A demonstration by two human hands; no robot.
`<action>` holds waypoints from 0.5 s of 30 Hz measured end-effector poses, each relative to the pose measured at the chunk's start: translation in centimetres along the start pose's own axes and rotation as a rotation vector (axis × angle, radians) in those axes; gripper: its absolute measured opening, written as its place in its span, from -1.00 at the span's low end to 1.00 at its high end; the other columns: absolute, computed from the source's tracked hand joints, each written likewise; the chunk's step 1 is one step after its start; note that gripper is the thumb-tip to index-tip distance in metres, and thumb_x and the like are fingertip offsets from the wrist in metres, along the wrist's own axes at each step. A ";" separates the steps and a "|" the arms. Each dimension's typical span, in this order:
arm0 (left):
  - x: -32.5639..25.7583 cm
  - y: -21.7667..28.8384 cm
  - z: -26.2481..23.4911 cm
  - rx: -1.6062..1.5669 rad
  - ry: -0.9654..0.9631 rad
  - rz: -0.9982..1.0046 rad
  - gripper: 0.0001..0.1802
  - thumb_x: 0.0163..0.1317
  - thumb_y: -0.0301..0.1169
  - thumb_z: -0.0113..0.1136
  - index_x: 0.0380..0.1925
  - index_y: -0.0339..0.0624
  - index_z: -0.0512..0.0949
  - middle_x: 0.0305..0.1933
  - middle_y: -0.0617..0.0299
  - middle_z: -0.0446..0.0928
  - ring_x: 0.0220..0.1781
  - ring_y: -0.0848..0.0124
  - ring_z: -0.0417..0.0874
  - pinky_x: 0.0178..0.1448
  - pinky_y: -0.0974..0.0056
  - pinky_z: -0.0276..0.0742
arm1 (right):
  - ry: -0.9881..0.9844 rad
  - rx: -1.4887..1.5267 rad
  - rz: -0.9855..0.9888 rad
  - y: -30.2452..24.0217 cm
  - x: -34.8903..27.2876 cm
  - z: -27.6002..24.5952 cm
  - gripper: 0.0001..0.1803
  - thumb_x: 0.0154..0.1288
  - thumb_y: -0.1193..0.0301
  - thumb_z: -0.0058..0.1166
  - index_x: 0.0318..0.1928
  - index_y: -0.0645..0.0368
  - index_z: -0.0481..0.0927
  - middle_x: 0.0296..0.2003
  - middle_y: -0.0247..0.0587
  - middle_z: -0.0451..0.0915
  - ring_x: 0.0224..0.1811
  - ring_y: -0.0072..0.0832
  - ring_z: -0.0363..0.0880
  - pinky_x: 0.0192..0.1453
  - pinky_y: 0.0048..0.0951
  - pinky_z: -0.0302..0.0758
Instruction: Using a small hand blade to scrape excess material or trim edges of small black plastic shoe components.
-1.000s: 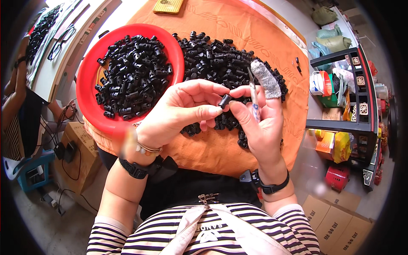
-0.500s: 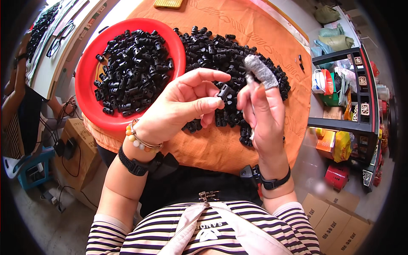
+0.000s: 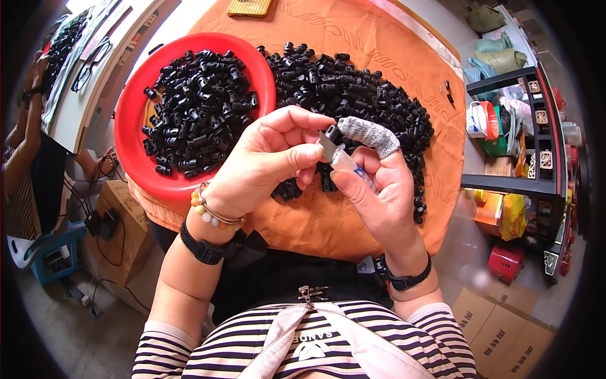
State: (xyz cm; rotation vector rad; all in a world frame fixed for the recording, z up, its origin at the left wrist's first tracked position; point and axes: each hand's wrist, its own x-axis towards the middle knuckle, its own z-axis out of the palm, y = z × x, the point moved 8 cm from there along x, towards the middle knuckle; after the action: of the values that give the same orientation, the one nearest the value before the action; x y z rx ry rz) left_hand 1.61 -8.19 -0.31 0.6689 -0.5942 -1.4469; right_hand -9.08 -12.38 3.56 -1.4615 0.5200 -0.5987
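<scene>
Between the thumb and fingers of my left hand [image 3: 268,151] is a small black plastic cord lock [image 3: 332,132]. My right hand [image 3: 388,199] grips a short knife [image 3: 343,163] with a flat metal blade and a pale wrapped handle. The blade lies against or right beside the cord lock; which, I cannot tell. A grey knitted finger cover [image 3: 371,135] sits on my right index finger, which reaches over to the piece. Beyond both hands spreads a heap of similar black cord locks [image 3: 360,95]. To the left, a round red tray [image 3: 130,129] holds many more.
An orange cloth [image 3: 309,221] covers the table. A yellow case [image 3: 249,6] lies at its far edge, and two small dark pieces [image 3: 449,93] lie at the right. A black shelf unit [image 3: 511,186] and cardboard boxes [image 3: 499,335] stand right. Another person's arm [image 3: 28,126] shows far left.
My right hand has turned and moved left, bringing the knife's blade up to the cord lock. The covered index finger now bends over it. My left hand has stayed nearly in place.
</scene>
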 end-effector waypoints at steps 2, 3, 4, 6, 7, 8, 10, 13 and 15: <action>0.0 0.0 -0.3 0.008 0.030 0.017 -0.66 0.16 -0.49 0.15 -0.04 -0.27 0.42 -0.37 0.27 0.51 -0.52 0.62 0.47 -0.49 0.55 0.40 | -0.018 -0.014 0.002 -0.1 0.1 0.2 -0.50 0.20 0.55 0.09 0.13 0.32 0.24 -0.18 -0.23 0.50 -0.18 -0.69 0.43 -0.09 -0.67 0.37; 0.0 0.0 -0.3 0.008 0.029 0.016 -0.66 0.16 -0.49 0.15 -0.04 -0.27 0.42 -0.37 0.27 0.51 -0.52 0.62 0.47 -0.49 0.55 0.40 | -0.013 0.008 -0.001 -0.1 0.1 0.3 -0.50 0.21 0.55 0.09 0.13 0.31 0.24 -0.18 -0.23 0.50 -0.18 -0.69 0.43 -0.10 -0.66 0.38; 0.0 0.0 -0.2 0.000 0.023 0.011 -0.68 0.17 -0.50 0.15 -0.05 -0.27 0.43 -0.38 0.30 0.51 -0.50 0.64 0.47 -0.45 0.55 0.42 | -0.009 0.030 -0.004 -0.1 0.1 0.3 -0.51 0.21 0.55 0.09 0.13 0.30 0.24 -0.18 -0.23 0.50 -0.18 -0.68 0.43 -0.10 -0.65 0.38; 0.0 0.1 -0.2 -0.007 0.018 0.006 -0.70 0.18 -0.50 0.14 -0.06 -0.28 0.45 -0.39 0.34 0.51 -0.49 0.65 0.46 -0.41 0.55 0.44 | -0.003 0.030 0.003 -0.1 0.2 0.2 -0.52 0.21 0.55 0.09 0.12 0.30 0.25 -0.20 -0.25 0.51 -0.20 -0.70 0.43 -0.11 -0.66 0.38; 0.1 0.1 -0.2 -0.005 0.013 0.008 -0.70 0.18 -0.50 0.14 -0.06 -0.28 0.45 -0.39 0.34 0.50 -0.48 0.65 0.46 -0.41 0.55 0.44 | 0.003 0.029 0.010 0.0 0.2 0.2 -0.53 0.21 0.54 0.09 0.11 0.30 0.26 -0.22 -0.27 0.51 -0.21 -0.71 0.42 -0.12 -0.67 0.37; 0.1 0.1 -0.1 -0.002 0.010 0.011 -0.70 0.18 -0.51 0.13 -0.06 -0.28 0.46 -0.39 0.35 0.50 -0.48 0.66 0.46 -0.40 0.55 0.44 | 0.002 0.029 0.010 -0.1 0.2 0.1 -0.53 0.21 0.54 0.09 0.11 0.30 0.26 -0.22 -0.27 0.51 -0.21 -0.71 0.42 -0.12 -0.67 0.37; 0.0 0.3 -0.2 0.009 0.015 0.009 -0.70 0.18 -0.51 0.13 -0.06 -0.28 0.46 -0.39 0.35 0.50 -0.48 0.66 0.46 -0.40 0.55 0.44 | -0.015 -0.031 0.017 0.0 0.1 0.0 -0.55 0.22 0.53 0.09 0.10 0.30 0.28 -0.25 -0.30 0.51 -0.25 -0.74 0.39 -0.15 -0.70 0.35; 0.0 0.3 -0.3 0.024 0.019 0.005 -0.70 0.18 -0.51 0.13 -0.06 -0.29 0.46 -0.40 0.35 0.50 -0.48 0.66 0.46 -0.40 0.55 0.44 | -0.043 -0.035 0.033 0.0 0.2 -0.1 -0.56 0.21 0.52 0.10 0.09 0.29 0.30 -0.29 -0.32 0.51 -0.28 -0.77 0.37 -0.19 -0.73 0.33; -0.1 0.3 -0.2 0.029 0.014 0.003 -0.70 0.18 -0.51 0.13 -0.07 -0.30 0.46 -0.40 0.35 0.50 -0.48 0.66 0.46 -0.40 0.56 0.44 | -0.032 -0.035 0.018 -0.1 0.2 0.0 -0.57 0.21 0.52 0.10 0.08 0.29 0.31 -0.31 -0.34 0.50 -0.30 -0.78 0.36 -0.21 -0.74 0.32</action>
State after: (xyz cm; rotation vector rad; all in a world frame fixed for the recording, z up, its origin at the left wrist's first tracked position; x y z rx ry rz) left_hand 1.99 -8.12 -0.27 0.7000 -0.6064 -1.4319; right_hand -8.97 -12.55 3.63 -1.4956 0.5205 -0.5540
